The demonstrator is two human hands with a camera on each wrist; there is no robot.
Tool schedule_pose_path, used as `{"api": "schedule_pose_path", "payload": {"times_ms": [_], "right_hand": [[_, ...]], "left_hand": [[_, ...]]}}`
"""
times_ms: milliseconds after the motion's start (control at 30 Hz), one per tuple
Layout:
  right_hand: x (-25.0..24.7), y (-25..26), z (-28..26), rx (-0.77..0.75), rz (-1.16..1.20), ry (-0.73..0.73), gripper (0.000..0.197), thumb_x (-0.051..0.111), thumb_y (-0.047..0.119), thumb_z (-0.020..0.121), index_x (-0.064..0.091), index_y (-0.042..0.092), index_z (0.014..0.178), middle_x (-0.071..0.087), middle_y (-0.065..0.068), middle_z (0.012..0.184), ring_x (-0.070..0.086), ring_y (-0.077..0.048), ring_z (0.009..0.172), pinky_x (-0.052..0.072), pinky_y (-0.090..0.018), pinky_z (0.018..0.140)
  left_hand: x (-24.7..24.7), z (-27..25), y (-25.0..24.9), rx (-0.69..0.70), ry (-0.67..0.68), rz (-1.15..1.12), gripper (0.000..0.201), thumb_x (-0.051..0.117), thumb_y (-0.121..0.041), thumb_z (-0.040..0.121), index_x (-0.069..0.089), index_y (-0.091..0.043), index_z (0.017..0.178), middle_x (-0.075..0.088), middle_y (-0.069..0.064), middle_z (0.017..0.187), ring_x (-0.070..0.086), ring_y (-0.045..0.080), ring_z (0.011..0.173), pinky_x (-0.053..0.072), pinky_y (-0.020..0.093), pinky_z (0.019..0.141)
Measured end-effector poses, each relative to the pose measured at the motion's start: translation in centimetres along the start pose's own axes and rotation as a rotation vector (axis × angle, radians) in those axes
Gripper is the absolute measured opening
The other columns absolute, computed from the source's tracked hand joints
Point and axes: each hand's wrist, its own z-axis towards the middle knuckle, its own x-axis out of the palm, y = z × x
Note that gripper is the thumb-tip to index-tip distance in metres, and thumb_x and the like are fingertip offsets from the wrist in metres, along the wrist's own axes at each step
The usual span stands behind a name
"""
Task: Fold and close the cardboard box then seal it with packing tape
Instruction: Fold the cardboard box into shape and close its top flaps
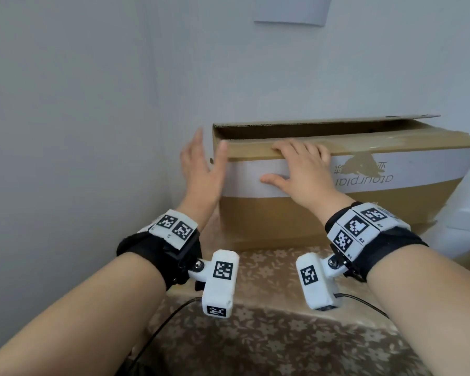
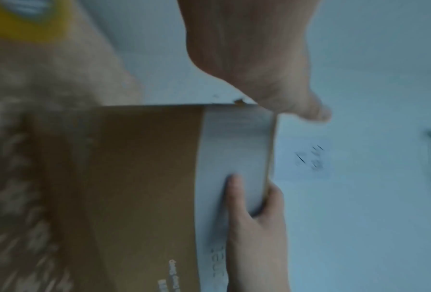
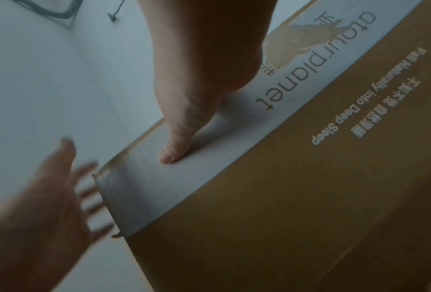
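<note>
Floral tablecloth [image 1: 269, 335] is seen nearest, with the cardboard box [image 1: 323, 218] set on it against the wall. Its top front edge is gripped by the right hand [image 1: 301, 169], fingers curled over, thumb flat on the white band. Left hand [image 1: 201, 164] is held spread beside the box's left end; contact cannot be told.

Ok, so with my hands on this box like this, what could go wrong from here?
The far flap stands raised, so the cardboard box is not closed; taping now could seal a gap. Only your right hand holds the box, fingers hooked over the top front edge, while your left hand is open beside the left end, so the box could slide on the patterned cloth. No tape is in view.
</note>
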Motion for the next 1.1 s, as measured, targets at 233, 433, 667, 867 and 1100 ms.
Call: {"api": "schedule_pose_path", "payload": {"times_ms": [233, 433, 667, 867, 1100], "right_hand": [[-1.5, -2.5, 0.2, -0.03, 0.126, 0.033, 0.036, 0.045, 0.022, 0.097, 0.045, 0.02, 0.133, 0.055, 0.0, 0.13, 0.043, -0.02, 0.128, 0.001, -0.037, 0.117], [-3.7, -12.5, -3.2, 0.27, 0.017, 0.129, 0.05, 0.038, 0.041, 0.098, 0.026, 0.031, 0.146, 0.025, 0.004, 0.154, 0.014, -0.022, 0.144, 0.0, -0.053, 0.115], [-3.2, -19.1, -4.8, 0.272, 0.283, 0.071, 0.055, 0.042, 0.022, 0.1, 0.021, 0.026, 0.15, 0.013, 0.004, 0.159, 0.01, -0.023, 0.145, 0.012, -0.04, 0.117], [0.8, -29.3, -12.8, 1.187, 0.665, 0.032, 0.093, 0.053, 0.065, 0.083, 0.009, 0.02, 0.151, 0.012, -0.014, 0.156, 0.02, -0.037, 0.141, 0.024, -0.054, 0.112], [6.5, -32.2, -14.5, 1.347, 1.468, 0.067, 0.107, 0.052, 0.085, 0.054, 0.024, 0.038, 0.146, 0.029, -0.004, 0.154, 0.039, -0.041, 0.131, 0.047, -0.059, 0.093]], "left_hand": [[3.2, 1.7, -4.1, 0.559, 0.242, 1.198, 0.078, 0.042, -0.074, 0.077, 0.039, -0.024, 0.137, 0.051, 0.005, 0.125, 0.047, 0.029, 0.119, 0.001, 0.059, 0.113], [8.6, 1.6, -7.8, 0.597, 0.212, 1.201, 0.075, 0.038, -0.074, 0.08, 0.047, -0.007, 0.112, 0.054, 0.01, 0.111, 0.053, 0.027, 0.103, 0.04, 0.037, 0.094], [23.3, 0.3, -11.1, 0.775, 0.301, 1.096, 0.075, 0.05, -0.064, 0.083, 0.034, -0.012, 0.134, 0.046, 0.008, 0.131, 0.045, 0.029, 0.119, 0.034, 0.042, 0.101], [29.8, -1.0, -10.1, 0.888, 0.082, 1.1, 0.09, 0.06, -0.07, 0.07, 0.04, -0.007, 0.13, 0.052, 0.011, 0.115, 0.05, 0.031, 0.103, 0.035, 0.045, 0.098], [30.5, -0.5, -8.9, 1.001, -0.101, 1.049, 0.085, 0.059, -0.074, 0.065, 0.053, -0.007, 0.118, 0.055, 0.008, 0.101, 0.054, 0.026, 0.091, 0.037, 0.039, 0.087]]}}
